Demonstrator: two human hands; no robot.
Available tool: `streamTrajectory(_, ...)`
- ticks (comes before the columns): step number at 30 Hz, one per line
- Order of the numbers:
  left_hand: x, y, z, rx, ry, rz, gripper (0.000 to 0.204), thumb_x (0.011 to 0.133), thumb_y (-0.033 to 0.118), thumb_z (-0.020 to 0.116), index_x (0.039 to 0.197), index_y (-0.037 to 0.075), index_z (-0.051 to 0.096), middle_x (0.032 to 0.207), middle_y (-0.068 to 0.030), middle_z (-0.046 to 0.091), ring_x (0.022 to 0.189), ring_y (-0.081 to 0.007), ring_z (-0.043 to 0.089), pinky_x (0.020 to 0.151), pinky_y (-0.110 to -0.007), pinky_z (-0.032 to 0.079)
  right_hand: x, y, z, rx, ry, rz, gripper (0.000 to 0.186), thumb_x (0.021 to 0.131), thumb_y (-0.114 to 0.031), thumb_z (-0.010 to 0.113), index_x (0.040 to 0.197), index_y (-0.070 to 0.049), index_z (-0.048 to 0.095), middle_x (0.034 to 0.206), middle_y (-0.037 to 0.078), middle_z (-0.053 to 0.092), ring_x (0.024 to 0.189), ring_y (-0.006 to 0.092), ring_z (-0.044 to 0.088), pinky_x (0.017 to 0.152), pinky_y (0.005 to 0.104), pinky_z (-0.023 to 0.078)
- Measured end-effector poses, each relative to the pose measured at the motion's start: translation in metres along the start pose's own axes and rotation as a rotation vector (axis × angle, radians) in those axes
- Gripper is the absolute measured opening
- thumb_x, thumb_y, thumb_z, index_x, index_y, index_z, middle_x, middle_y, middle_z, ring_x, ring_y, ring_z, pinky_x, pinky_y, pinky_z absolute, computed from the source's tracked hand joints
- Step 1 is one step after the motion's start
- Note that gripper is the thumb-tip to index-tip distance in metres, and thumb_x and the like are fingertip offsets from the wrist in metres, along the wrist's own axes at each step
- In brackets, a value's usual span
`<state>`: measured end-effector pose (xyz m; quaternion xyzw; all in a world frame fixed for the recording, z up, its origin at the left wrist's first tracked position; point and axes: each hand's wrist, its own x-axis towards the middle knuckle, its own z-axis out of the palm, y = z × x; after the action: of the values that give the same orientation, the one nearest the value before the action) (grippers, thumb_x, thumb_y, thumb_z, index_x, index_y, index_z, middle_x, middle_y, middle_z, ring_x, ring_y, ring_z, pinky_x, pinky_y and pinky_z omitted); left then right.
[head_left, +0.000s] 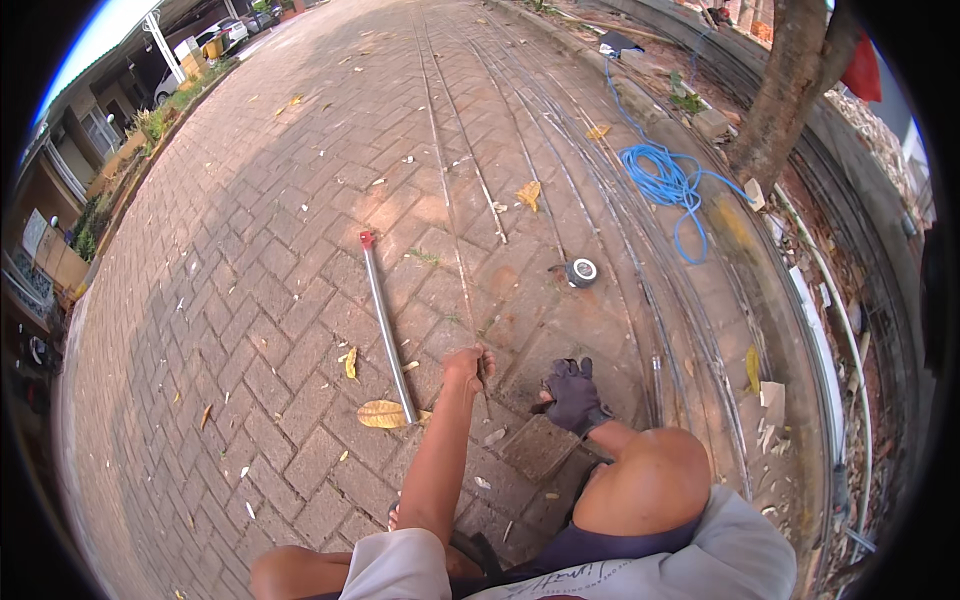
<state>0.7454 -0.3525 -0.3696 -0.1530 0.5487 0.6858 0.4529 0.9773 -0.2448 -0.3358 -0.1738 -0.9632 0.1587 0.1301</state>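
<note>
My bare left hand [468, 368] is closed on a thin metal rod [461, 270], one of several lying lengthwise along the paving. Just right of it, my gloved right hand [573, 397] is closed, low over the bricks, on something dark that I cannot make out. A silver tube tool with a red head [389, 330] lies on the ground left of my left hand. A round tape measure [582, 272] sits on the paving beyond my right hand.
More long rods [680, 330] run along the right side toward the curb [748, 250]. A coiled blue hose [660, 178] lies beside a tree [775, 110]. A white pipe [805, 335] and debris line the right edge. Houses and parked cars [215, 45] stand at left.
</note>
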Motion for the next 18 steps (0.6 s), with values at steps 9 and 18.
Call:
streamTrajectory(9,0.029,-0.027,0.014,0.250,-0.084,0.028,0.017,0.101,0.014,0.062,0.106,-0.002,0.065,0.088,-0.0136,0.071,0.069,-0.0231,0.067,0.058,-0.036,0.053,0.026,-0.022,0.014,0.254,-0.188,0.184,0.037,0.089,-0.039,0.070,0.095,-0.002,0.069,0.121,0.027,0.062,0.109,0.0462,0.058,0.098,0.0540,0.040)
streamTrajectory(18,-0.011,0.010,-0.006,0.779,0.270,0.490,0.027,0.091,0.022,0.073,0.097,-0.004,0.075,0.077,-0.0129,0.071,0.064,-0.0244,0.064,0.065,-0.039,0.054,0.060,-0.036,0.052,1.397,-0.262,0.932,0.015,0.092,-0.008,0.058,0.080,-0.007,0.066,0.063,0.004,0.060,0.048,0.0128,0.052,0.042,0.0311,0.042)
